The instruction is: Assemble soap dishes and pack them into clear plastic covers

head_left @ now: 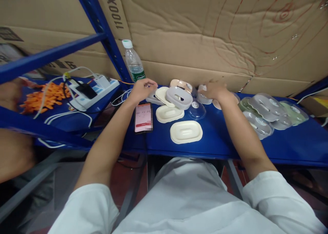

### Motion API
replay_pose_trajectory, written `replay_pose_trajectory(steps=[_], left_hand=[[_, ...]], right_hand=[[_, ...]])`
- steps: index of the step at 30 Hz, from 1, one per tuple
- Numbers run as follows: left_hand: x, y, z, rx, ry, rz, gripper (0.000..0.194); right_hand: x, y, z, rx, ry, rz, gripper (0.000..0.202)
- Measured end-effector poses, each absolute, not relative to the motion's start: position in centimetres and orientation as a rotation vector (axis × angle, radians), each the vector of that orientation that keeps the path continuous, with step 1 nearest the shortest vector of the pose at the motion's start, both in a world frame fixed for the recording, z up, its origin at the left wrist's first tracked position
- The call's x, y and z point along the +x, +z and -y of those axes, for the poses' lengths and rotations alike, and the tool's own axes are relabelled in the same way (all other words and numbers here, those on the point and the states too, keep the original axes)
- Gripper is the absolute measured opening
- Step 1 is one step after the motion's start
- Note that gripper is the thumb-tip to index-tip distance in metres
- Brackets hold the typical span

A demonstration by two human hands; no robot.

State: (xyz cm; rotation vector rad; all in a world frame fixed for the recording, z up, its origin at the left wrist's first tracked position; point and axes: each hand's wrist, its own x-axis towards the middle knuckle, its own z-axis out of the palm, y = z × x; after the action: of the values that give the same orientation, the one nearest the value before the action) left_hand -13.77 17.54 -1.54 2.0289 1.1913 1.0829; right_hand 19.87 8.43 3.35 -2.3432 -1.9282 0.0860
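Observation:
At the left end of a pile of oval plastic pieces is my left hand [143, 90], its fingers loosely bent and nothing visible between them. A grey piece [152, 98] lies just below it, partly covered. My right hand [215, 90] reaches over a grey piece with a clear cover [204, 95] at the back; its fingers are blurred, and I cannot tell whether they grip it. Between the hands, a grey slotted piece [179, 98] rests on cream and peach pieces [181, 85]. A clear lid with a round sticker [196, 110] sits beside it. Two cream pieces [186, 132] lie nearer me.
A phone showing a timer [143, 119] lies left of the cream pieces. Behind stands a water bottle [134, 63]. More grey and green covered pieces [269, 111] are heaped at right. Beyond the blue frame [102, 39] are a power strip [94, 90], cables, orange parts [47, 97] and another person's arm.

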Motion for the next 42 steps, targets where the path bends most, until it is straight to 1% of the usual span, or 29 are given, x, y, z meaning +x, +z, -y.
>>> replay_pose_trajectory(steps=[2,4,5,7,10,12,14,16,18,20,24,28,32,36,40,42], left_hand=[[-13.9,-1.1,-17.3,1.947,1.08,-1.149,0.028],[-13.8,-0.9,-17.1,1.865,1.055,-1.108,0.027],[-13.7,-0.8,-17.0,1.841,1.039,-1.094,0.027],[-13.5,-0.8,-16.8,1.833,1.01,-1.081,0.025],[-13.3,-0.9,-16.6,1.833,0.988,-1.062,0.024],[-13.3,-0.8,-16.5,1.833,0.987,-1.046,0.025],[-13.2,-0.7,-16.3,1.839,0.985,-1.033,0.025],[-13.0,-0.7,-16.1,1.851,0.974,-1.027,0.026],[-12.9,-0.7,-15.9,1.869,0.956,-1.021,0.026],[-12.8,-0.7,-15.8,1.905,0.95,-1.003,0.025],[-13.0,-0.8,-15.9,2.029,1.008,-0.999,0.028],[-13.1,-0.7,-16.0,2.076,1.0,-0.995,0.03],[-13.3,-0.4,-16.0,2.094,0.952,-0.939,0.03],[-13.4,-0.5,-16.1,2.07,0.996,-0.937,0.031],[-13.3,-0.8,-16.2,2.062,0.953,-0.918,0.037],[-13.2,-0.9,-16.2,2.062,0.941,-0.905,0.041]], right_hand=[[21.1,3.0,-8.9,-2.635,0.133,1.715,0.091],[21.8,2.7,-9.1,-2.709,0.208,1.672,0.101],[22.0,2.7,-9.1,-2.686,0.24,1.711,0.102],[22.4,2.9,-9.0,-2.625,0.277,1.818,0.097],[22.7,3.5,-8.7,-2.521,0.357,1.98,0.079],[22.3,3.6,-8.7,-2.477,0.353,2.023,0.074],[21.4,3.2,-9.0,-2.481,0.261,1.989,0.075],[20.3,2.2,-9.4,-2.511,0.157,1.917,0.083],[19.5,1.2,-9.8,-2.52,0.116,1.86,0.092],[19.2,0.4,-10.1,-2.496,0.108,1.828,0.094],[20.2,0.3,-10.2,-2.433,0.094,1.815,0.086],[20.7,1.6,-9.8,-2.327,0.056,1.755,0.076],[20.2,2.8,-9.3,-2.235,0.023,1.73,0.078],[19.8,2.4,-9.3,-2.241,0.027,1.762,0.076],[19.8,1.4,-9.4,-2.313,-0.076,1.858,0.063],[19.6,1.3,-9.2,-2.312,-0.2,1.901,0.06]])
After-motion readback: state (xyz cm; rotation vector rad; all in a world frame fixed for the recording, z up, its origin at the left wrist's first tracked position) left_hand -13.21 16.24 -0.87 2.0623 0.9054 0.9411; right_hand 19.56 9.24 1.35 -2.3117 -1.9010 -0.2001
